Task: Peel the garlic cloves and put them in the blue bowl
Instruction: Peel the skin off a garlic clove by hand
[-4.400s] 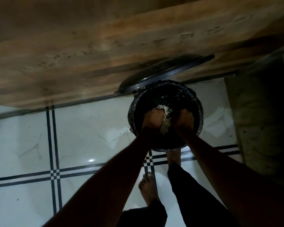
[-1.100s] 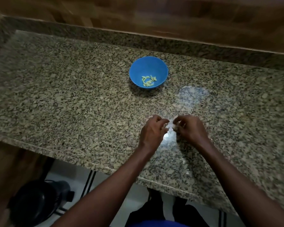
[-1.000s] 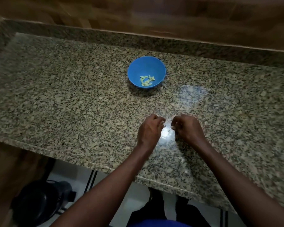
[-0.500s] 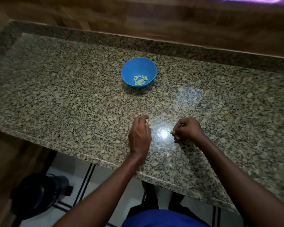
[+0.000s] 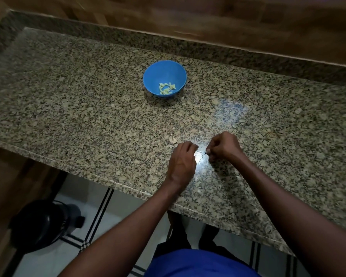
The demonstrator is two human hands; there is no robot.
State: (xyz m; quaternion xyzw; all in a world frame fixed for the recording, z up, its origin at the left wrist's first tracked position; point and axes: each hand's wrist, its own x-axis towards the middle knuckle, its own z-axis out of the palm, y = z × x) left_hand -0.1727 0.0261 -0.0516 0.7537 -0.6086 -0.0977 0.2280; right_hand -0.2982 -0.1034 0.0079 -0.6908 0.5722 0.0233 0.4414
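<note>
Granite tabletop (image 5: 68,100) carries the blue bowl (image 5: 158,73) of peeled cloves (image 5: 166,88) — left hand (image 5: 181,161) curled, contents hidden; right hand (image 5: 223,146) pinches a small bit.

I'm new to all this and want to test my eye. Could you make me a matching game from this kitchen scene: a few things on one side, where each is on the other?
Things:
1. blue bowl
2. peeled cloves
3. black bin
4. right hand

Places:
A. on the floor
B. inside the bowl
C. far side of the counter
D. near the counter's front edge

Pairs: 1-C, 2-B, 3-A, 4-D
</note>
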